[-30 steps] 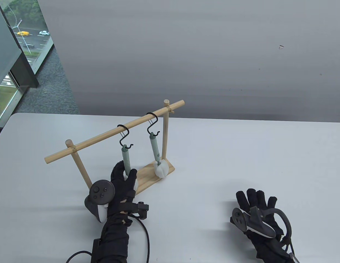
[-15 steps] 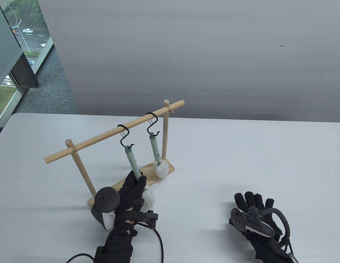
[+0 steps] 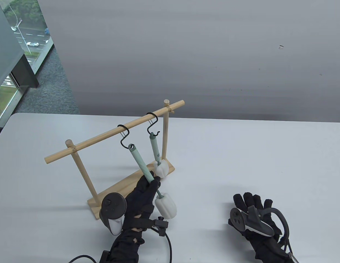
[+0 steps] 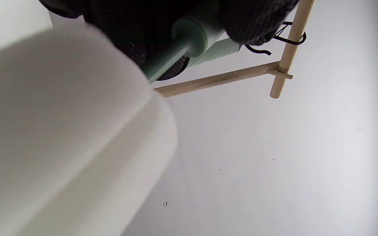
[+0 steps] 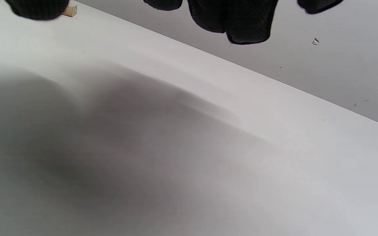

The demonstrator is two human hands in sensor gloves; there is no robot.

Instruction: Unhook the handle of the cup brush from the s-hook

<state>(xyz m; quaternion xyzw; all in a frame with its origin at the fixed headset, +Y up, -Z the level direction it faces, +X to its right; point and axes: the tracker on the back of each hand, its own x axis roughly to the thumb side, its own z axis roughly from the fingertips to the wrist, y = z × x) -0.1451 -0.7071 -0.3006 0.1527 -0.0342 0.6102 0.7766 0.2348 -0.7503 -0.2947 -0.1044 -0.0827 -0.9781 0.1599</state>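
A wooden rack point(image 3: 112, 134) carries two black S-hooks. My left hand point(image 3: 148, 186) grips the green handle of a cup brush point(image 3: 139, 161) near its lower end. The brush is tilted, its white sponge head point(image 3: 165, 205) swung toward me and to the right. Its top loop sits at the tip of the left S-hook point(image 3: 125, 138); I cannot tell whether it still hangs there. In the left wrist view the sponge head point(image 4: 61, 137) fills the left side and my fingers point(image 4: 251, 19) wrap the handle point(image 4: 195, 39). A second brush point(image 3: 155, 149) hangs from the right S-hook point(image 3: 153, 124). My right hand point(image 3: 253, 204) rests flat on the table.
The rack's wooden base point(image 3: 117, 189) lies on the white table point(image 3: 241, 159), just ahead of my left hand. The second brush's sponge head point(image 3: 161, 168) rests on that base. A grey wall stands behind the table. My right fingertips point(image 5: 241, 23) hang over bare table.
My left hand closed on the left brush handle and pulled its lower end toward me and right, tilting the brush and swinging its sponge head off the base. The right hand stayed put.
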